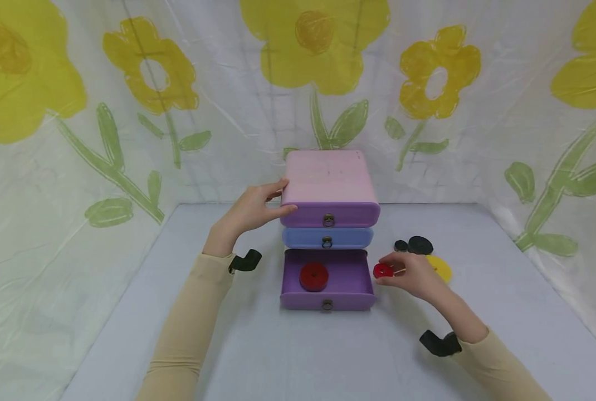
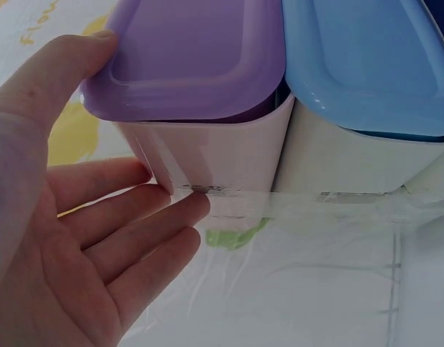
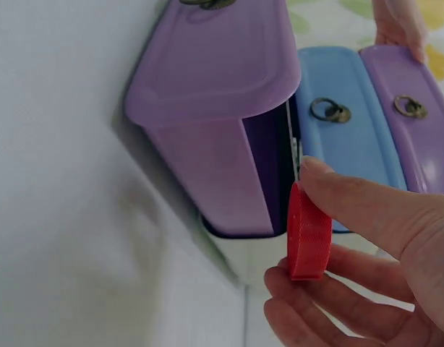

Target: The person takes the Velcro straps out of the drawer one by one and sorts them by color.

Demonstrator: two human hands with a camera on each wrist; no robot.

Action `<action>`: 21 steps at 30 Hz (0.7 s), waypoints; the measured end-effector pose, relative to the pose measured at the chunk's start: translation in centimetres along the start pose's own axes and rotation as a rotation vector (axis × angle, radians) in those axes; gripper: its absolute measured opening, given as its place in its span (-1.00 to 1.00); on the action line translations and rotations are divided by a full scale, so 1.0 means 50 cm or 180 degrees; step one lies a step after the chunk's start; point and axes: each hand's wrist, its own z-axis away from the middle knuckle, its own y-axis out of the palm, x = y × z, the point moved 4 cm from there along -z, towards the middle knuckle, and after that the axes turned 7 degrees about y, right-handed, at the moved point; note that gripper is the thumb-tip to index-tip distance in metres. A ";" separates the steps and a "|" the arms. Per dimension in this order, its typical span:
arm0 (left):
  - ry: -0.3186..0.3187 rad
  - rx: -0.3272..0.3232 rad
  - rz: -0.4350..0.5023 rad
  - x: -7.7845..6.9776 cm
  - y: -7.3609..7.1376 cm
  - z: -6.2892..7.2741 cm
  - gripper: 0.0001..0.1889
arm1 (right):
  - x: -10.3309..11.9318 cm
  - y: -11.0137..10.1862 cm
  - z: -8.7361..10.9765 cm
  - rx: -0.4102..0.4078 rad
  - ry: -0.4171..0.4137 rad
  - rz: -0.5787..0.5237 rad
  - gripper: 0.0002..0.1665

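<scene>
A desktop drawer unit [image 1: 328, 175] has a pink top, with its purple upper drawer [image 1: 348, 216] and blue middle drawer [image 1: 303, 238] closed. The purple bottom drawer [image 1: 298, 301] is pulled out, and a larger red disc [image 1: 314, 277] lies inside. My left hand [image 1: 253, 209] rests against the unit's upper left side, thumb at the top drawer front's edge and fingers fairly straight on the pink side [image 2: 215, 152]. Just right of the bottom drawer, my right hand [image 1: 412, 273] pinches a small red disc [image 3: 309, 235] with a centre hole and textured rim.
Behind the right hand lie a small black disc [image 1: 400, 245], a larger black disc [image 1: 421, 245] and a yellow disc [image 1: 440, 268], partly hidden. A white table [image 1: 298, 356] carries everything, with a flower-printed curtain [image 1: 228, 133] behind it.
</scene>
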 end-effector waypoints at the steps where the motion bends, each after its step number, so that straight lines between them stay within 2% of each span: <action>1: 0.0000 -0.0003 -0.0007 0.000 0.000 0.000 -0.15 | -0.004 -0.001 0.001 -0.0006 0.0030 0.0009 -0.44; 11: 0.0028 -0.0017 -0.0066 0.001 0.000 -0.001 -0.15 | -0.033 -0.008 0.019 -0.0079 0.0269 0.0010 -0.45; 21: 0.0040 -0.0017 -0.0020 0.002 0.001 0.002 -0.15 | -0.060 -0.008 0.040 -0.0021 0.0317 0.0032 -0.47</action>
